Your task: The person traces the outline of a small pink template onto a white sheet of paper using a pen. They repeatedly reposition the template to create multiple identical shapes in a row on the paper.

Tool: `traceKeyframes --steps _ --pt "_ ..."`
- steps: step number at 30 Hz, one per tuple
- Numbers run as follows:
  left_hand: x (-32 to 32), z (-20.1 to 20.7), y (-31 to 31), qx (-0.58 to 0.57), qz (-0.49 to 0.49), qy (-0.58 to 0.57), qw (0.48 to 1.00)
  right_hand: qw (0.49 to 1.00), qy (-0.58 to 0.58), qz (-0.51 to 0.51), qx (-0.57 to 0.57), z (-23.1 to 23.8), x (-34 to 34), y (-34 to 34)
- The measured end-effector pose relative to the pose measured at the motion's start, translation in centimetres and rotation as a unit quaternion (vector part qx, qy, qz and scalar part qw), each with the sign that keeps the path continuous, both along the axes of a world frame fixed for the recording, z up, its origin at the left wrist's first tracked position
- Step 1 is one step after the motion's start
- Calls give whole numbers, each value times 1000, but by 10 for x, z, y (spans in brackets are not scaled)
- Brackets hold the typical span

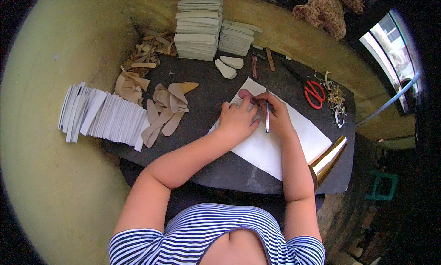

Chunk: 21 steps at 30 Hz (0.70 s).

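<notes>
My left hand [238, 120] lies with its fingers spread over a flat pinkish template [245, 94], whose rounded end shows past the fingertips. The rest of the template is hidden under the hand. Beneath it is a white sheet [294, 139], set slantwise on the dark table. A faint curved outline [238, 101] shows on the sheet beside the template. My right hand [277, 113] is closed around a silver-and-white pen [267, 119], close against the left fingers. The pen's tip is hard to make out.
White cut strips stand in stacks [197, 28] at the back and in a row [108, 116] at left. Beige sole-shaped pieces [170, 102] lie loose nearby. Red-handled scissors [314, 94] and scraps [337, 100] are at right. A shiny gold curl [329, 160] edges the sheet.
</notes>
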<state>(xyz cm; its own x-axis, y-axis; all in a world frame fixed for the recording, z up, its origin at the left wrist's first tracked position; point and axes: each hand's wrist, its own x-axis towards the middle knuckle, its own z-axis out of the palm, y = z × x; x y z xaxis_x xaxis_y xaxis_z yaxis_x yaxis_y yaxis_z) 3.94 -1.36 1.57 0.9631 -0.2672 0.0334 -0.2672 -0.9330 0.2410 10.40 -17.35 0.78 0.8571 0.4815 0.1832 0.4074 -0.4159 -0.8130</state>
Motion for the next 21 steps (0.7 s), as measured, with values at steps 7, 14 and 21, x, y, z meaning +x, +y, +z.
traceKeyframes --steps 7,14,21 --pt "-5 6 -9 1 31 57 998 991 56 -86 87 6 -3 -5" --pt "-3 -12 -21 -2 27 45 999 980 -150 -127 18 41 16 -12" --pt "-4 -7 -21 -6 21 75 997 997 73 16 -29 57 40 38"
